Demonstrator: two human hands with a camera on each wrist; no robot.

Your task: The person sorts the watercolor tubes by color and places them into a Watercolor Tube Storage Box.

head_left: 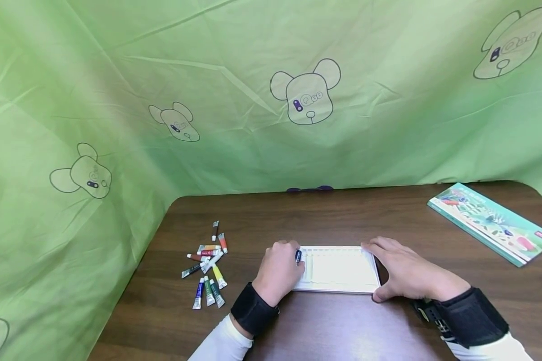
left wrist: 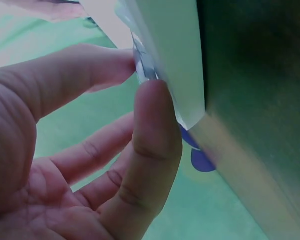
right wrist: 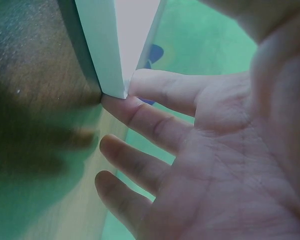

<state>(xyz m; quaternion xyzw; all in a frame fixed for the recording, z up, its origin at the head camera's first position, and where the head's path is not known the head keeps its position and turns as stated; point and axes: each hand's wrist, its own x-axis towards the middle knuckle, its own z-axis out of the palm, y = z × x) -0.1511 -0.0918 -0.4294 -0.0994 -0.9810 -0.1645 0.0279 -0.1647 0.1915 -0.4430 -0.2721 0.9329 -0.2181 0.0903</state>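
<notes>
Fitting a small tube into a white tray; clock directions are read from the tray's centre in the head view. The white tray (head_left: pixel 343 271) lies flat on the counter (head_left: pixel 334 326), its long sides at twelve and six o'clock. At its nine o'clock end, the left hand (head_left: pixel 277 271) pinches a small tube (head_left: pixel 298 256), dark blue in part, between thumb and fingertip; whether the tube is seated cannot be told. At three o'clock the right hand (head_left: pixel 404 273) is spread across the short end, thumb at the near corner and fingertips at the far one, apparently bracing the tray. Loose tubes (head_left: pixel 213 261) of several colours lie scattered at nine o'clock, well apart from the tray. A teal illustrated box (head_left: pixel 492 225) lies between two and three o'clock, near the counter's far right corner. The step in hand is judged to be placing the tube along the tray's end; the next move seems to call for pressing it level, then releasing the pinch while the opposite end is held steady.
</notes>
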